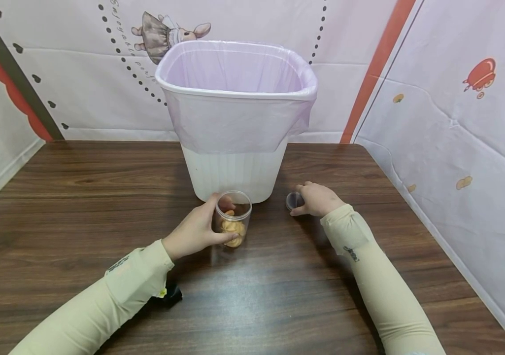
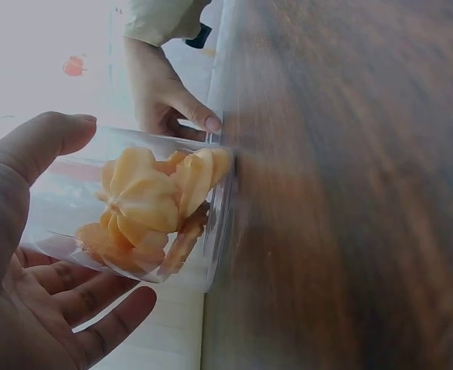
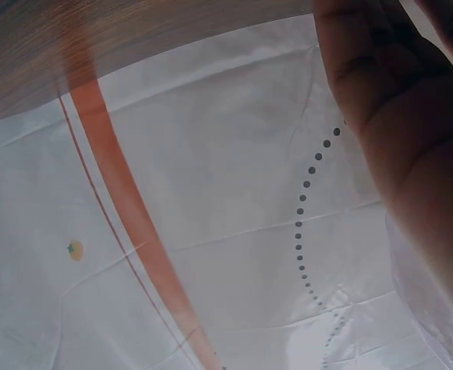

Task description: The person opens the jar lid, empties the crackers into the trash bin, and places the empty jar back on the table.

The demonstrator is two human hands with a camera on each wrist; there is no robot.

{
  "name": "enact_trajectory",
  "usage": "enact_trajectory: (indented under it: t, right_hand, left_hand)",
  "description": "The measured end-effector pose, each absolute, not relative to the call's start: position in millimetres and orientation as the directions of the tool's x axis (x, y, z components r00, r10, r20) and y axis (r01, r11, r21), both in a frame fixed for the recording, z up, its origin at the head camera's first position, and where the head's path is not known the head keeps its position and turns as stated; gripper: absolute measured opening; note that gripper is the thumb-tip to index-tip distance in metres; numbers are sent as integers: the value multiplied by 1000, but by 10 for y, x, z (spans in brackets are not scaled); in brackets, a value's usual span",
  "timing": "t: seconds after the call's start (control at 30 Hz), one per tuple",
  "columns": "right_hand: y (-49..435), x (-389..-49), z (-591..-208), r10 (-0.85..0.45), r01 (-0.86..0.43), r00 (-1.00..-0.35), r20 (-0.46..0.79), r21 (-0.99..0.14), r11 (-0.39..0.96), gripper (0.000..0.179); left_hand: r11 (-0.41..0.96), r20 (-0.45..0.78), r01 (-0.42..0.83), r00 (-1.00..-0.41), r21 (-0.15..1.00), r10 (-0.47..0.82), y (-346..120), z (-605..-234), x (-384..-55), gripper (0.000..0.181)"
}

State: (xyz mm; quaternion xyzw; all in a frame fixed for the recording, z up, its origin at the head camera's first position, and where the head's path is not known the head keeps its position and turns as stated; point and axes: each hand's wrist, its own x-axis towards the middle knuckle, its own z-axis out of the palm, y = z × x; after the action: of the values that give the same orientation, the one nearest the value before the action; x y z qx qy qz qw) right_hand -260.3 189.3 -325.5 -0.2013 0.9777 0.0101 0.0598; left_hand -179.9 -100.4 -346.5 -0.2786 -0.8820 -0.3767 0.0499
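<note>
My left hand (image 1: 196,229) holds a clear plastic jar (image 1: 244,217), thumb on the near side and fingers round the far side. The jar stands upright on the table, its open mouth facing up. Piped yellow cookies (image 2: 142,196) lie at its bottom, large in the left wrist view. To the right, my right hand (image 1: 319,199) has its thumb and fingers about the edge of a round clear lid (image 1: 294,200) low at the tabletop. In the right wrist view the right palm (image 3: 419,154) shows dark, and the lid is out of sight.
A white trash bin (image 1: 234,172) with a thin purple liner (image 1: 234,123) stands just behind the jar. A small black object (image 1: 172,295) sits under the left forearm. The brown wood table (image 1: 79,207) meets printed cloth walls (image 1: 456,123) at the back and right.
</note>
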Motion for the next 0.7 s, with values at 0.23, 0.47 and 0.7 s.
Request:
enact_trajectory:
  t: [0.23, 0.47, 0.7]
  right_hand:
    - [1898, -2600, -3255, -393, -393, -914, -104, -19, 919, 71]
    - [1880, -2615, -3291, -414, -412, -909, -43, -37, 910, 64]
    - [1862, -2625, -3316, -385, -381, -922, -40, -82, 921, 64]
  left_hand:
    - [545, 288, 521, -842, 657, 457, -1027, -3477, -1810, 66]
    - [526, 281, 518, -839, 675, 467, -1061, -3505, -1833, 67]
    - [509, 274, 519, -834, 687, 479, -1077, -3526, -1861, 67]
